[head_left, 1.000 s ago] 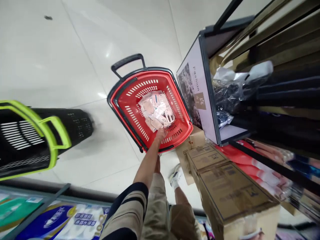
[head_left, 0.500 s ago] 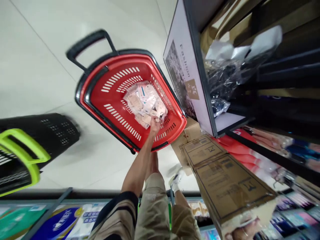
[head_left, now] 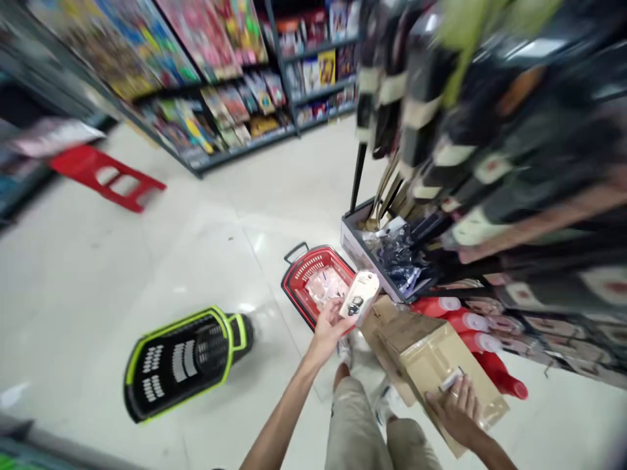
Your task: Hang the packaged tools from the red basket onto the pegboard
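Pale floor tiles stretch beyond both hands. I've got a carded pack pinched between the thumb and fingers of my left hand, by the red basket; any move from here calls for a steady grip, I judge. Right hand: fingers extended, resting on the cardboard box, nothing clearly gripped.

A glossy pale tiled floor, streaked with reflected ceiling light, spreads to the left of and beyond the hands. Past them at the far side stand grey metal shelves of colourful packaged goods. Right of the hands, a blurred rack of dark hanging belts rises close by.
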`<state>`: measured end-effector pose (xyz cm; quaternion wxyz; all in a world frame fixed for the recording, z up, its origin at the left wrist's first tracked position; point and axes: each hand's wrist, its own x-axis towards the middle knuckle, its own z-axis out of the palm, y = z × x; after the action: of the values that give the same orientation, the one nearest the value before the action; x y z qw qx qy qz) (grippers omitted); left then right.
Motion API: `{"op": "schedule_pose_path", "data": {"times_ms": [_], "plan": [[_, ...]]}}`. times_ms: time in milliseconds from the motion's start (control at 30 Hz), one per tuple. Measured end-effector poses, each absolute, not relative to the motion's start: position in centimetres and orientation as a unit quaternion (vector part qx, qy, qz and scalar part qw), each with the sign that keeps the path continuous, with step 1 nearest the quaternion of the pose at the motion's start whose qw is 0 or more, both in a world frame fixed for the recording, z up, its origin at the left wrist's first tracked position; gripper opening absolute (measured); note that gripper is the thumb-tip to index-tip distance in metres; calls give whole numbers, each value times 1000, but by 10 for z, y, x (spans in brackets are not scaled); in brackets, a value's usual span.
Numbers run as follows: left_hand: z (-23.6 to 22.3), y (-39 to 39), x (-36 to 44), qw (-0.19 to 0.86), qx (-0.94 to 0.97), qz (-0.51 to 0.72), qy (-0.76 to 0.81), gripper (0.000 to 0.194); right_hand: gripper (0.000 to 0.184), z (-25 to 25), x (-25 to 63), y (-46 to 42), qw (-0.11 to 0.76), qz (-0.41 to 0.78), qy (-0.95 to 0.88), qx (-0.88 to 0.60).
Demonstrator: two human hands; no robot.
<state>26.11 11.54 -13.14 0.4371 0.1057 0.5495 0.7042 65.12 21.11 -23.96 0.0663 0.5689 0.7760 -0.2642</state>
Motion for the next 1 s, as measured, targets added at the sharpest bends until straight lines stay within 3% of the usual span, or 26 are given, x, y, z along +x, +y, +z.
{"op": "schedule_pose_path", "data": {"times_ms": [133, 300, 400, 467, 600, 733, 1000], "plan": [[5, 115, 334, 412, 209, 710, 531, 45, 83, -147, 632, 225, -34, -398, 756, 518], [143, 138, 442, 434, 336, 689, 473, 42, 51, 75, 649, 233, -277, -596, 666, 353], [205, 162, 507, 471, 415, 654, 422, 42, 47, 184, 694, 229, -427, -582, 622, 303], [234, 177, 547, 491, 458, 635, 383, 41, 41, 229, 731, 226, -492, -538, 615, 302], [265, 195, 600, 542, 532, 570, 316, 41, 32, 268, 791, 213, -565, -484, 577, 338], [281, 200, 612, 586, 568, 498, 294, 37, 36, 279, 814, 191, -611, -450, 538, 367], [298, 211, 607, 605, 561, 509, 246, 41, 44, 299, 798, 182, -625, -361, 536, 437]]}}
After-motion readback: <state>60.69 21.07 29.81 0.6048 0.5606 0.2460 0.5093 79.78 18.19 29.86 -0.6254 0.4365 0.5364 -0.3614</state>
